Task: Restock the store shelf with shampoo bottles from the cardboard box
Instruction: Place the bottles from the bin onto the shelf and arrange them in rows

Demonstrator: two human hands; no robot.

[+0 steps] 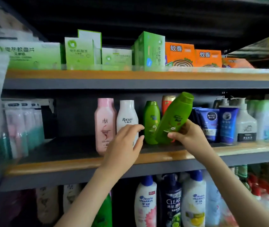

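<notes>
Behind shelf (81, 163) front edge, with right hand (189, 136) gripping tilted bottle (174, 118) and left hand (124, 141) spread empty, avoid toppling upright bottle (151, 122) alongside.

- The right hand (187, 136) grips a green bottle (174, 118) near its base. The bottle is tilted, cap up and to the right, over the middle shelf (81, 163).
- A second green bottle (151, 122) stands upright just left of it, with a red bottle (167, 102) behind.
- The left hand (124, 145), fingers spread, reaches in front of the white bottle (127, 112); contact is unclear.
- A pink bottle (105, 125) stands beside the white one.
- Blue tubes (212, 123) stand to the right.
- Green boxes (81, 53) and orange boxes (179, 54) sit on the top shelf (130, 75).
</notes>
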